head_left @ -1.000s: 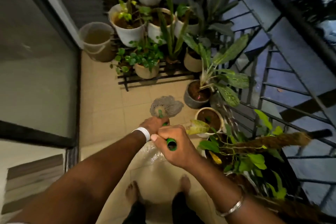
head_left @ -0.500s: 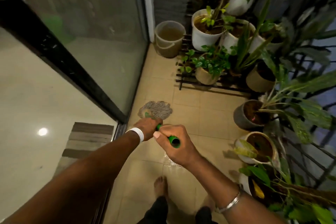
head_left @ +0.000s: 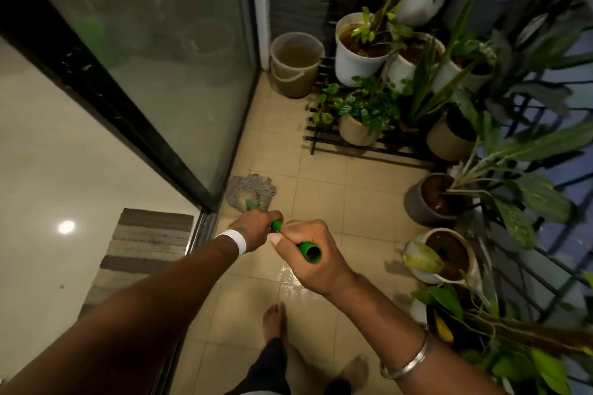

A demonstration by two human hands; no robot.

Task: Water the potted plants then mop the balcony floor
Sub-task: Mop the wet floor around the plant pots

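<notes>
Both hands hold a mop with a green handle (head_left: 308,250). My right hand (head_left: 309,253) grips the handle's top end. My left hand (head_left: 256,228), with a white wristband, grips the handle a little lower. The grey string mop head (head_left: 250,191) lies on the beige tiled balcony floor (head_left: 337,199), close to the sliding door track. Several potted plants (head_left: 359,51) stand on a black rack at the far end and along the railing at the right. A wet patch (head_left: 288,279) shines on the tiles below my right hand.
A beige bucket (head_left: 295,64) with water stands in the far corner by the wall. The glass sliding door (head_left: 154,51) runs along the left, with a striped mat (head_left: 141,250) indoors. Pots (head_left: 430,199) and the metal railing (head_left: 529,234) crowd the right side. My bare feet (head_left: 272,321) are on the tiles.
The mop head has slid left across the tiles, from near the pots to beside the door track. My view has turned left. Both hands kept their grip on the handle.
</notes>
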